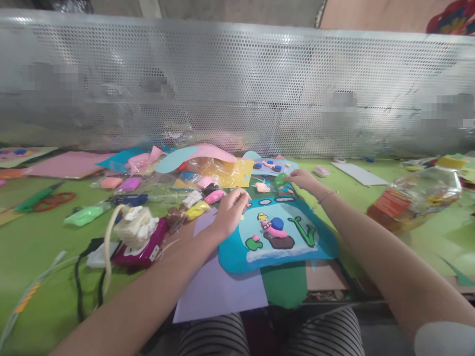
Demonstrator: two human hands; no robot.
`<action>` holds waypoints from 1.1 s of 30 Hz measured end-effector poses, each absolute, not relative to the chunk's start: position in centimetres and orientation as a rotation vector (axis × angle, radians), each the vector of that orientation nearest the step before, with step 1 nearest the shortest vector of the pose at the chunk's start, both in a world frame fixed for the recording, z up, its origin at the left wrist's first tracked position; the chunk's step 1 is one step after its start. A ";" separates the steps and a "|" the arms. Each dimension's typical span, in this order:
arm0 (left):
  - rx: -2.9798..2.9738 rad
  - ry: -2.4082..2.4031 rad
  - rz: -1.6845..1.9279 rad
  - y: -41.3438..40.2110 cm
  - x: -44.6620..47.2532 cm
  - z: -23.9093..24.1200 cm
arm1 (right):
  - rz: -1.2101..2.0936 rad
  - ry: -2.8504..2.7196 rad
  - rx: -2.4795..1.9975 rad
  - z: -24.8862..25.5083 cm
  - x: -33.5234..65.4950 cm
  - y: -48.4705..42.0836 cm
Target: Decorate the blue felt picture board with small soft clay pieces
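Observation:
A blue craft picture (322, 237) lies in front of me, with a clay mermaid-like figure (274, 228), a brown clay lump, a green clay plant and white-and-black clouds on it. At its upper left edge is my left hand (233, 208), its fingers curled together; whatever they hold is hidden. Past the picture's top edge, my right hand (302, 180) pinches a wrapped green clay packet (281, 180). A pale pink clay lump (262, 187) sits between the two hands. Pink clay (215, 197) and yellow clay (198, 210) in wrappers lie left of my left hand.
A purple power unit (158, 242) with plugs and cables stands at left, near orange scissors (55, 200). To the right a plastic bottle (415, 198) lies tilted. Lilac paper (222, 296) reaches the table's front edge. A perforated metal screen (237, 84) borders the back.

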State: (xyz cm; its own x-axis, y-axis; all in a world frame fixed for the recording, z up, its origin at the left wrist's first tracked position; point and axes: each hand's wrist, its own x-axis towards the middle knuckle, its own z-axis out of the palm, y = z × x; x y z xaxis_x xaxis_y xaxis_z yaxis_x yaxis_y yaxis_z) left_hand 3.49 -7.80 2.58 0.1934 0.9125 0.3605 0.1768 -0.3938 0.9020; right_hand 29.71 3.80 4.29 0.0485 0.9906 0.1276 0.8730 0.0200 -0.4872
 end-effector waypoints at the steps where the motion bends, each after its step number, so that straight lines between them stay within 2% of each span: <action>1: 1.747 1.046 1.254 -7.7 3.5 2.6 | 0.364 -1.880 -1.841 4.6 29.5 3.2; 4: 1.796 1.080 1.272 -7.6 3.6 2.5 | 0.431 -1.943 -1.628 5.7 28.4 1.1; 7: 1.776 1.078 1.317 -7.7 3.7 2.5 | 0.657 -1.989 -1.259 6.3 26.7 -1.5; 12: 1.762 0.969 1.243 -8.5 4.0 3.2 | 0.900 -2.111 -0.914 5.9 24.0 -5.6; 15: 1.816 0.989 1.127 -8.9 4.2 3.4 | 0.828 -2.145 -0.841 5.4 23.3 -7.0; 21: 1.808 1.023 1.128 -8.7 4.2 3.1 | 0.418 -2.104 -0.850 5.2 23.4 -7.7; 33: 1.807 1.072 1.099 -8.9 4.2 3.3 | 0.529 -2.086 -0.809 4.5 23.4 -7.4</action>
State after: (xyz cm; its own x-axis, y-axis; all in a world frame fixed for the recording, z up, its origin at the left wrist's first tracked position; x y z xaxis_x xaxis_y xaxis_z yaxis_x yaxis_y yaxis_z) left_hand 4.25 -8.87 3.34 0.2803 0.9146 0.2914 0.2686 -0.3661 0.8909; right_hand 23.42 -7.38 4.52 -0.4592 0.7035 0.5424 0.3599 0.7055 -0.6105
